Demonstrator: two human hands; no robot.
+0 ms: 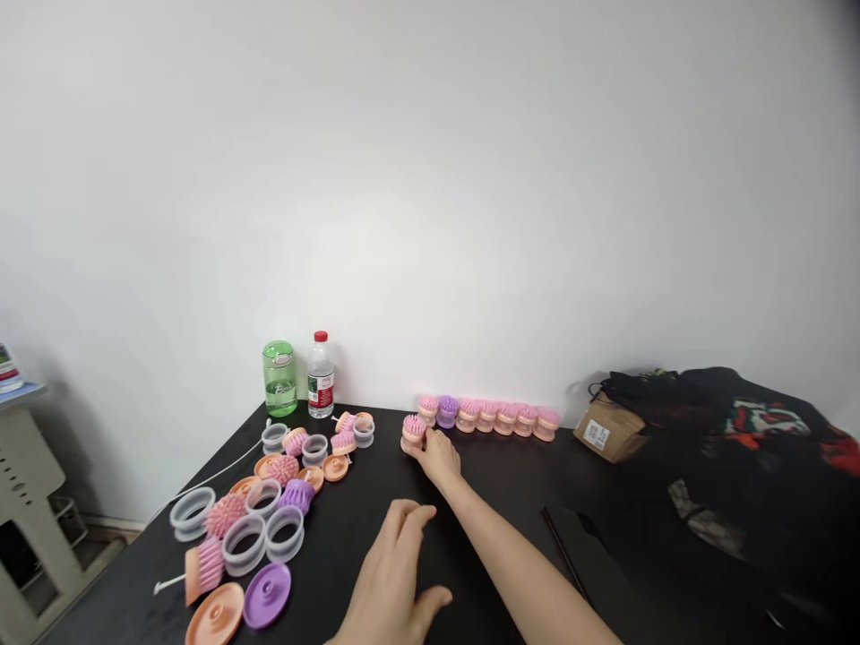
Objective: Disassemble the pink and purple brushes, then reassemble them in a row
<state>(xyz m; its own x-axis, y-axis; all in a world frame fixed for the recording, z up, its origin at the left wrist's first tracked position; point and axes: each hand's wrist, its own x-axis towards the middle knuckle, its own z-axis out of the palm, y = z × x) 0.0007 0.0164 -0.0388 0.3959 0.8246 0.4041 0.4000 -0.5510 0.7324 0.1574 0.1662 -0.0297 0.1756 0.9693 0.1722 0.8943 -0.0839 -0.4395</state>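
My right hand point(440, 459) reaches forward to a pink-bristled brush with a peach base point(412, 432), its fingers closed on the brush's right side. That brush stands upright on the black table point(363, 502), just in front of the left end of a row of several similar brushes point(505, 418) along the wall. One brush in the row is purple point(447, 411). My left hand point(396, 573) hovers low over the table's front middle, fingers apart, holding nothing.
Loose clear rings point(245, 544), pink brush heads point(226, 515) and peach and purple discs point(267, 595) cover the left side. Behind them stand a green bottle point(279, 380) and a water bottle point(321, 376). To the right lie a brown package point(610, 428) and dark clothing point(739, 484).
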